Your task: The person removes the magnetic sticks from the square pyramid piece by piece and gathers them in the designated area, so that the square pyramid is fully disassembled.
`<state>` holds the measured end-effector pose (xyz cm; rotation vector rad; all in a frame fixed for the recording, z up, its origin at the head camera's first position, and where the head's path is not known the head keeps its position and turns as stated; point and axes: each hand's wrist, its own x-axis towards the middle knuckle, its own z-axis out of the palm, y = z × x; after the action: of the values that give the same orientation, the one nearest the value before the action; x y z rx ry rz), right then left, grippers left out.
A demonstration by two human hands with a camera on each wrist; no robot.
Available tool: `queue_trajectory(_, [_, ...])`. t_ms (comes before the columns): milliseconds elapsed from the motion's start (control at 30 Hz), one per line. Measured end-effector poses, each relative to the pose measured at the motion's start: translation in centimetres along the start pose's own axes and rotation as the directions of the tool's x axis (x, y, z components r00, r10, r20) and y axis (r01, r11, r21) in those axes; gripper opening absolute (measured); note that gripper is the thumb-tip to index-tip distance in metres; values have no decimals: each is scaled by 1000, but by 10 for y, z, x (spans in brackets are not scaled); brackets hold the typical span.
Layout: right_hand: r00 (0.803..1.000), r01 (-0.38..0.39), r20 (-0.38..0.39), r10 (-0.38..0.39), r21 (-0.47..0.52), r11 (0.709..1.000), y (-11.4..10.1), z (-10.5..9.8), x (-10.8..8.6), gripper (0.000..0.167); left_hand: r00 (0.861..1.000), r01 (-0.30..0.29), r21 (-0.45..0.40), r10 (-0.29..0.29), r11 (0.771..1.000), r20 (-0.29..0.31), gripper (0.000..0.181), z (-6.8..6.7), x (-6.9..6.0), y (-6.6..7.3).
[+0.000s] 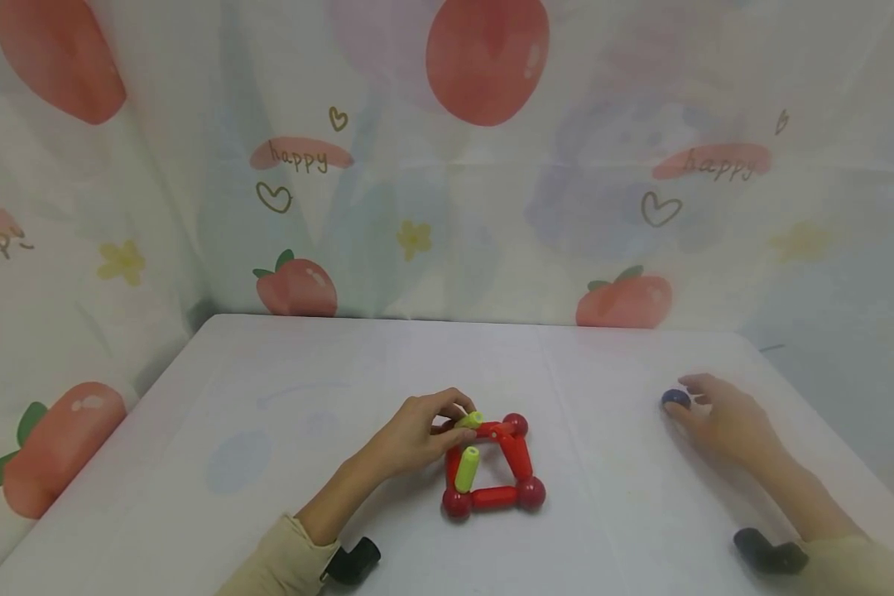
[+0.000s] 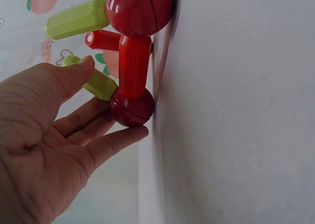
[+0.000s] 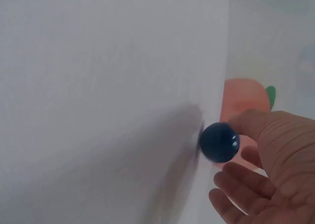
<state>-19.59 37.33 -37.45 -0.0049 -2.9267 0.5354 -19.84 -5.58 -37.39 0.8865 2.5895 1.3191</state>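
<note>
- My left hand (image 1: 417, 426) pinches a green rod (image 2: 101, 84) at the red frame's (image 1: 495, 497) ten-o'clock corner.
- On my head view, the frame sits near six.
- Around four, my right hand's (image 1: 726, 418) thumb meets the blue ball (image 3: 220, 143); I can't tell if fingers pinch it.

To us this looks like a curtained-off tabletop set-up; which room holds it, we cannot tell. Pale printed sheeting (image 1: 492, 199) with fruits (image 1: 298, 288), yellow flowers (image 1: 415, 240), hearts (image 1: 289, 204) and "happy" lettering (image 1: 301, 155) screens the white table (image 1: 603, 538) left, far and right.
</note>
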Motion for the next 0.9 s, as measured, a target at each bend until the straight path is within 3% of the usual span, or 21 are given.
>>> queue_trajectory(233, [993, 78, -97, -75, 29, 997, -39, -8, -9, 48, 1000, -11, 7, 11, 1000, -6, 24, 2, 0, -2])
queue_trajectory(433, [970, 214, -130, -204, 69, 974, -75, 1, -23, 43, 1000, -29, 19, 30, 999, -6, 23, 3, 0, -3])
queue_trajectory(700, [939, 343, -26, -344, 169, 924, -128, 16, -52, 35, 999, -50, 24, 50, 998, -2, 23, 4, 1, -3])
queue_trajectory(900, [897, 367, 159, -412, 253, 895, -149, 27, -65, 27, 998, -63, 30, 64, 998, -4, 23, 4, 1, -1])
